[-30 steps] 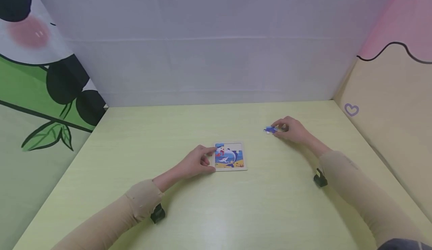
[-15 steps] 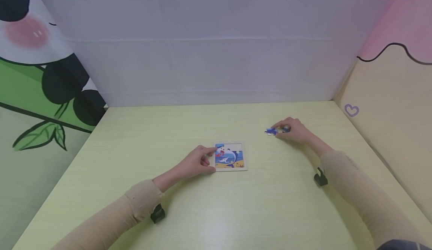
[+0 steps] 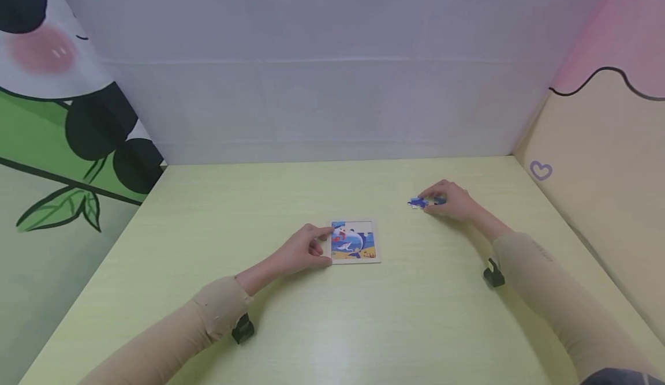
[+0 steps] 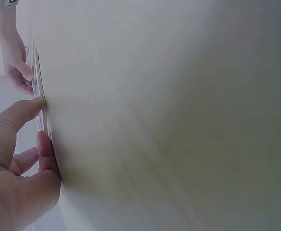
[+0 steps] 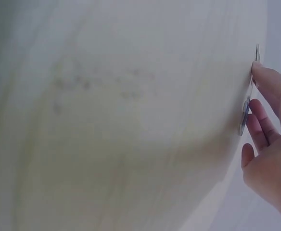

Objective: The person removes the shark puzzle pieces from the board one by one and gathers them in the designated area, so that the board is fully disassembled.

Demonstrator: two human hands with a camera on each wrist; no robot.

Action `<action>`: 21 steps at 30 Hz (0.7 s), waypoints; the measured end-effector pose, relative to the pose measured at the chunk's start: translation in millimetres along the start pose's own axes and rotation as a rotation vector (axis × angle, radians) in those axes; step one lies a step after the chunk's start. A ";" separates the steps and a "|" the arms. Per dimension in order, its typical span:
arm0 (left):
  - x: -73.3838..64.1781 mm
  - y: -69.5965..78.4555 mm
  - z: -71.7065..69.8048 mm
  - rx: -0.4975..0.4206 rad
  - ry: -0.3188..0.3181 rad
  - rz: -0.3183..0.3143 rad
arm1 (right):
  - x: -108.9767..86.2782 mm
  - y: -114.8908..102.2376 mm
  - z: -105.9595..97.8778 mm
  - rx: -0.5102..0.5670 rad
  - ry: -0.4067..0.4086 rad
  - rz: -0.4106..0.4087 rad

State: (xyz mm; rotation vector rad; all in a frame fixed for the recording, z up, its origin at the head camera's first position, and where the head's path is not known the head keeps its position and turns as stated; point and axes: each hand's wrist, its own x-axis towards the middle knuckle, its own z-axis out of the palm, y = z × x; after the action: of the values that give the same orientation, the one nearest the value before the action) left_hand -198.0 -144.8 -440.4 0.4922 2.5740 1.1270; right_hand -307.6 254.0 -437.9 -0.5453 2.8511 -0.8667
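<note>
The left hand [image 3: 305, 249] is bracing the framed dolphin jigsaw [image 3: 353, 243], its index finger and thumb resting spread along the left edge rather than curling round it. The jigsaw is lying flat on the pale table [image 3: 332, 327], near the middle, its far right portion showing a bare gap. Farther off to the right, the right hand [image 3: 451, 200] is pinching a blue jigsaw piece [image 3: 417, 202] between index finger and thumb; whether the piece is touching the table cannot be told. The step in hand is seemingly picking out a piece for the gap, and the next move likely calls for carrying it left and nearer, then turning it to match. A second piece [image 3: 440, 200] is lying partly hidden under the right hand, which is blocking its outline. Dark wrist devices [image 3: 243, 329] are hanging below both sleeves, and a panda-patterned cloth [image 3: 98, 122] is covering the left side.
</note>
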 end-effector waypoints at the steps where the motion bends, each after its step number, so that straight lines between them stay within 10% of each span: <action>1: 0.1 -0.1 -0.1 0.000 0.000 0.000 | 0.8 0.6 0.3 -0.002 0.001 0.000; 21: 0.5 -0.4 -1.1 0.002 -0.001 0.009 | 3.7 3.8 -0.1 0.000 -0.005 -0.004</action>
State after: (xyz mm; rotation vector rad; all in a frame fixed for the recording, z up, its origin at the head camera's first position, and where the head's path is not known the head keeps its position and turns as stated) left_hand -198.9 -145.6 -440.0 0.5053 2.5742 1.1271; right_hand -312.2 255.6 -439.9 -0.5520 2.8465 -0.8650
